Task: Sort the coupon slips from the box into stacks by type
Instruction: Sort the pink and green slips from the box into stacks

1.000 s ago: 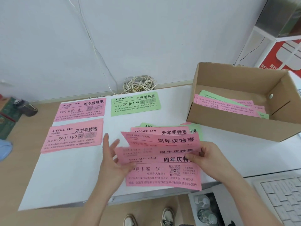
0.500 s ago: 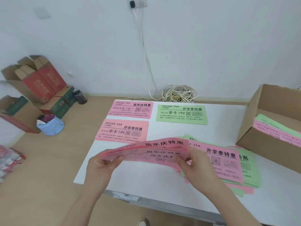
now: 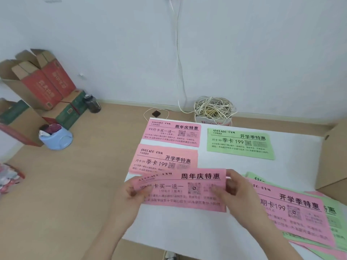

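I hold a small bundle of pink coupon slips [image 3: 180, 192] level over the white table [image 3: 187, 229]. My left hand [image 3: 129, 194] pinches its left end and my right hand [image 3: 234, 192] grips its right end. Three sorted stacks lie beyond: a pink stack [image 3: 173, 135] at the far left, another pink stack [image 3: 165, 158] just in front of it, and a green stack [image 3: 240, 143] to the right. An unsorted pile of pink and green slips [image 3: 300, 212] lies under my right forearm. The cardboard box [image 3: 334, 156] shows only its left wall at the right edge.
A tub of coiled white cable [image 3: 214, 111] stands on the floor behind the table. Red and green cartons [image 3: 41, 87], a dark bottle [image 3: 93, 104] and a blue tub [image 3: 56, 137] sit on the floor at the left.
The fanned pink slips have been squared into one bundle and carried left toward the pink stacks. The view swung left, so the box is now mostly out of frame.
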`<action>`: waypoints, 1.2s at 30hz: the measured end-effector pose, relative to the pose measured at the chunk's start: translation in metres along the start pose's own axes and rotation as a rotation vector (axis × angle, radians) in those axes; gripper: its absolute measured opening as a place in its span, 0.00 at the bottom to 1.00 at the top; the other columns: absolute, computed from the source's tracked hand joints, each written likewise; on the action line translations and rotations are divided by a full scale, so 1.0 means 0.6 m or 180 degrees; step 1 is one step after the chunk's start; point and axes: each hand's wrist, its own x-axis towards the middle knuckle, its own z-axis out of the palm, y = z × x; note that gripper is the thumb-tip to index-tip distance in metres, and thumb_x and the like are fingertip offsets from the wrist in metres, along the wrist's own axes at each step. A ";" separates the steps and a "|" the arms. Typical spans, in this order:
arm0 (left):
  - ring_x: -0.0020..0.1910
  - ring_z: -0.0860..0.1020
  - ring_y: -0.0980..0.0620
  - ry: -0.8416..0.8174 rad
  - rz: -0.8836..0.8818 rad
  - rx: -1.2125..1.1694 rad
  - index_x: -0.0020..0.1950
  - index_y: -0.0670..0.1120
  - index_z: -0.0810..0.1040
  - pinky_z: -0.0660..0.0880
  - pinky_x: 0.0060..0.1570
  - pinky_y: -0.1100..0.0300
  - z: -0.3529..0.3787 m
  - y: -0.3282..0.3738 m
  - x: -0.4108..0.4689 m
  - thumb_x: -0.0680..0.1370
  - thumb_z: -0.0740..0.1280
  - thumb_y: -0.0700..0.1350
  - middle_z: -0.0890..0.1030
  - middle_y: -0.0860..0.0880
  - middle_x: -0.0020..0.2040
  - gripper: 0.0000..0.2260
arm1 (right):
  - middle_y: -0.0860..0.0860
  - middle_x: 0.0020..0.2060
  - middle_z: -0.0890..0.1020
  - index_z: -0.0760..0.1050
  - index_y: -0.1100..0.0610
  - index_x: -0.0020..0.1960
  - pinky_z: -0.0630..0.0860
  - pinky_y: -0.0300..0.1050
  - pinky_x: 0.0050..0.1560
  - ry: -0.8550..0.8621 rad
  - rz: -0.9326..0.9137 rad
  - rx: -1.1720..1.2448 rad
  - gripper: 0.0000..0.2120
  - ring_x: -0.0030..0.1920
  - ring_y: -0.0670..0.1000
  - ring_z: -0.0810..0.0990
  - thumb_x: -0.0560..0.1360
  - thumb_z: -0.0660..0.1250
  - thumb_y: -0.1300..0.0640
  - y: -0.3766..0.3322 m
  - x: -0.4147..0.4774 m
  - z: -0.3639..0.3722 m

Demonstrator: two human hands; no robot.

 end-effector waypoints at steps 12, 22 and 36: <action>0.49 0.80 0.54 0.0141 0.0429 0.0787 0.61 0.57 0.71 0.76 0.53 0.54 -0.005 0.079 0.316 0.76 0.67 0.38 0.81 0.52 0.54 0.19 | 0.46 0.48 0.82 0.71 0.48 0.65 0.73 0.37 0.36 0.0730 0.0243 -0.0503 0.19 0.41 0.44 0.79 0.77 0.61 0.63 -0.084 0.218 0.087; 0.71 0.61 0.47 -0.0850 0.1565 0.3651 0.68 0.59 0.71 0.63 0.67 0.47 0.011 0.022 0.361 0.79 0.60 0.48 0.64 0.50 0.73 0.18 | 0.44 0.68 0.70 0.66 0.48 0.71 0.66 0.50 0.59 0.0368 0.0335 -0.2226 0.20 0.68 0.51 0.64 0.79 0.56 0.55 -0.070 0.201 0.112; 0.59 0.74 0.56 -0.1961 0.3003 0.2670 0.52 0.56 0.79 0.75 0.53 0.60 0.177 0.025 0.100 0.76 0.58 0.50 0.78 0.56 0.60 0.12 | 0.39 0.77 0.43 0.41 0.32 0.74 0.54 0.59 0.73 0.0469 0.1232 -0.2388 0.41 0.77 0.48 0.39 0.72 0.66 0.36 0.013 -0.084 -0.103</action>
